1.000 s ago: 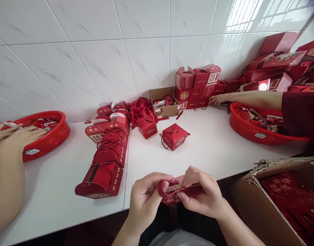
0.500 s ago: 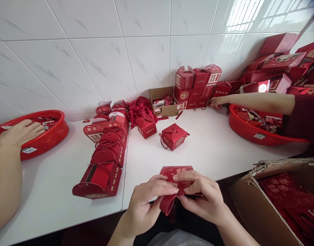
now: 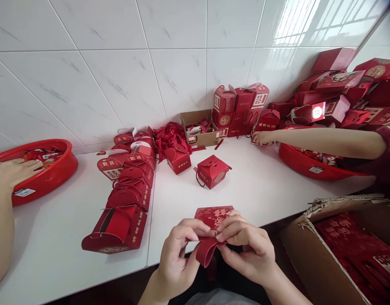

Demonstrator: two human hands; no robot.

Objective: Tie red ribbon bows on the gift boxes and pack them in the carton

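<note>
Close to me at the table's front edge is a red gift box (image 3: 212, 215) with gold lettering, gripped from both sides. My left hand (image 3: 184, 250) pinches its near edge, thumb below and fingers on top. My right hand (image 3: 247, 243) also closes on that edge, its fingertips almost meeting the left ones. A wide red band (image 3: 206, 253) curves in a loop beneath the fingertips. The box's underside and the exact fingertip contact are hidden. Beyond my hands stands a closed red box (image 3: 212, 171) with a cord handle; another small red box (image 3: 178, 160) sits behind it.
A row of red boxes (image 3: 126, 224) stands left, near red ribbons (image 3: 172, 137) and a small carton (image 3: 203, 140). Stacked boxes (image 3: 235, 110) line the wall. Other people's hands (image 3: 263, 137) reach in at both sides, near red basins (image 3: 59, 173). A large carton (image 3: 309, 237) is at right.
My fingers have shifted slightly along the box's near edge and the view has turned a little. At left, another person's hand has moved further left over the basin.
</note>
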